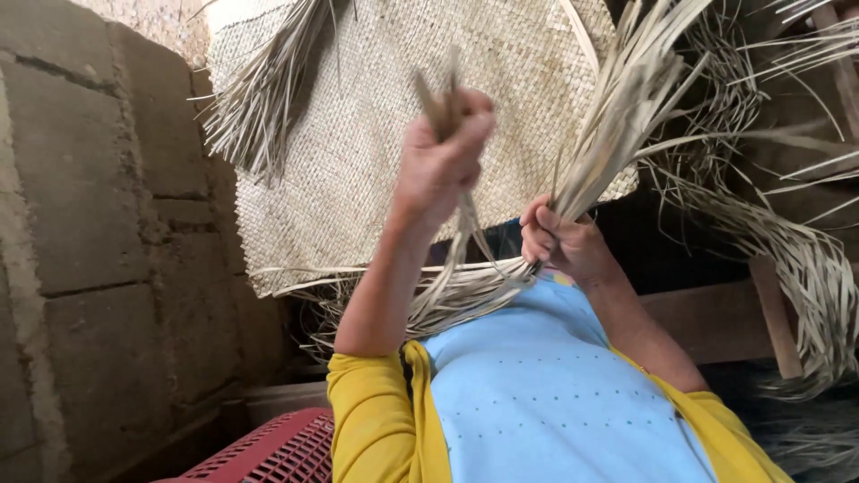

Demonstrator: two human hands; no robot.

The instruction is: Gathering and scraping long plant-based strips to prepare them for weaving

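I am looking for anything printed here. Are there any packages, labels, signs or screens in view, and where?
None show in this view.
Woven mat: hangs or lies ahead, pale tan, flat, plain weave with loose strips at its edges.
Crate: bottom edge, red plastic lattice, no label visible.
Left hand and right hand: both grip dry pale leaf strips, unmarked.
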